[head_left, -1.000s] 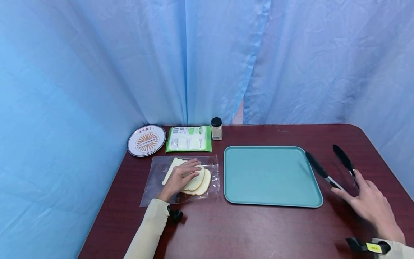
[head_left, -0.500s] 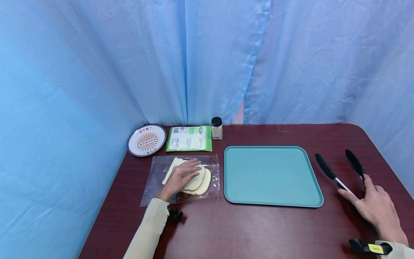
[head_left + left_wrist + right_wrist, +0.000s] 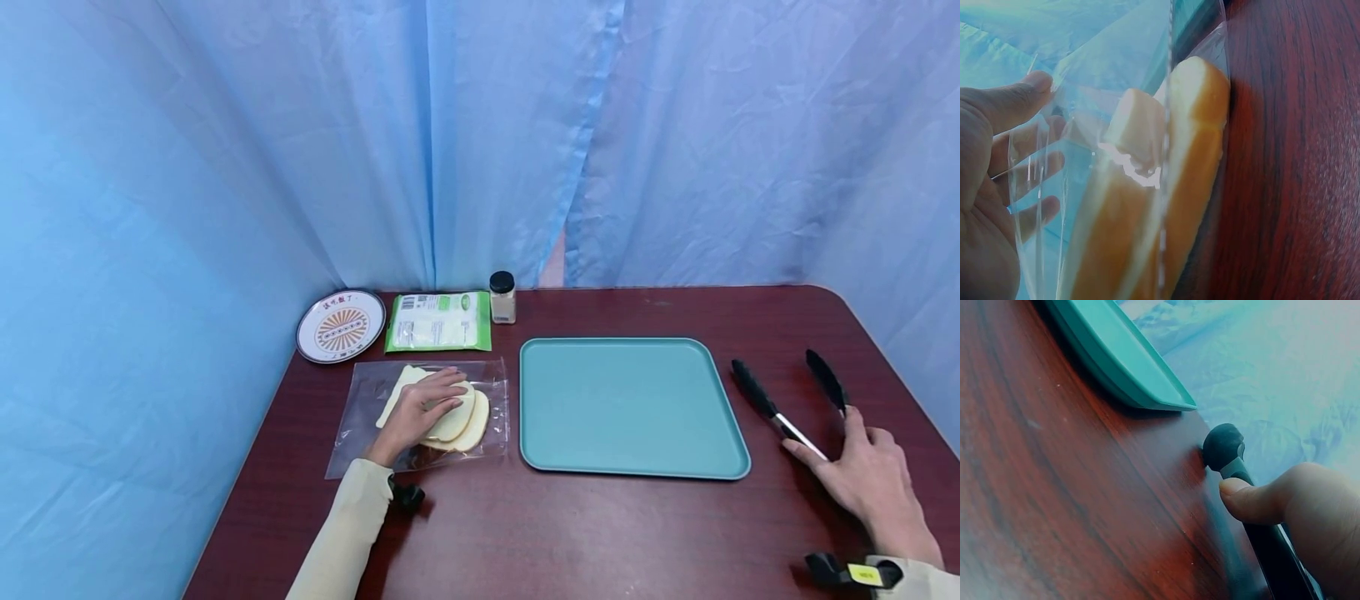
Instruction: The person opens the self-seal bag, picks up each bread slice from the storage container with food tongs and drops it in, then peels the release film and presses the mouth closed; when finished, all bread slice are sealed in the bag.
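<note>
My left hand (image 3: pixel 416 417) lies over a clear plastic bag (image 3: pixel 360 429) with slices of bread (image 3: pixel 474 429), fingers loosely extended and thumb apart. In the left wrist view the bread's brown crusts (image 3: pixel 1191 175) show through the film, and the fingers of the left hand (image 3: pixel 991 162) appear behind a fold of it. My right hand (image 3: pixel 870 479) grips a pair of black-tipped metal tongs (image 3: pixel 798 437), spread apart on the table. The thumb presses along one arm of the tongs (image 3: pixel 1272 550); the rest of that grip is mostly hidden.
A teal tray (image 3: pixel 630 408) lies between the hands. Behind the bread stand a patterned plate (image 3: pixel 341 327), a green-and-white packet (image 3: pixel 438 322) and a black-capped jar (image 3: pixel 502 298). Blue curtains (image 3: pixel 510 150) close off the table's back and sides.
My right hand has moved the tongs to the right and slightly nearer, away from the tray's edge. The left hand and the bread bag have kept their place.
</note>
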`<state>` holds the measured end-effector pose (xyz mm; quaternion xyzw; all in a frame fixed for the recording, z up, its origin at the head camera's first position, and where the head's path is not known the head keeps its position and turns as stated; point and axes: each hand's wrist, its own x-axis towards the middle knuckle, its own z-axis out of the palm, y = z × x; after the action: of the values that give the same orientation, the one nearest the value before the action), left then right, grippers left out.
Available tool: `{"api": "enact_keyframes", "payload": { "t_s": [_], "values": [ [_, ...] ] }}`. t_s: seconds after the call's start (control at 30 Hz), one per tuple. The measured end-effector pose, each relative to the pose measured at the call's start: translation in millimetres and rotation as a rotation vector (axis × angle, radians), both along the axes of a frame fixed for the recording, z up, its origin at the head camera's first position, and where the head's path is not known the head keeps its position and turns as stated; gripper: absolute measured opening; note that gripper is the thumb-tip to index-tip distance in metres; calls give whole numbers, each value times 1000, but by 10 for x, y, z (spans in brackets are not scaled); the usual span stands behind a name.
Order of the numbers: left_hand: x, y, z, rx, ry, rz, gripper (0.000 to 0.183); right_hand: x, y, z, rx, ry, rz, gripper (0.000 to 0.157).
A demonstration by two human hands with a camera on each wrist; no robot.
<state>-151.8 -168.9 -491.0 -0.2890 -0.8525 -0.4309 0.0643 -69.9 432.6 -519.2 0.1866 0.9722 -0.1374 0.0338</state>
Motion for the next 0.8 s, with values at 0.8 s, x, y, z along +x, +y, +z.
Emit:
{"api": "enact_keyframes", "payload": {
  "t_s": [0.8],
  "values": [
    [0, 9, 3, -7, 6, 7, 23, 8, -70, -29, 40, -2, -11, 120]
  ]
}}
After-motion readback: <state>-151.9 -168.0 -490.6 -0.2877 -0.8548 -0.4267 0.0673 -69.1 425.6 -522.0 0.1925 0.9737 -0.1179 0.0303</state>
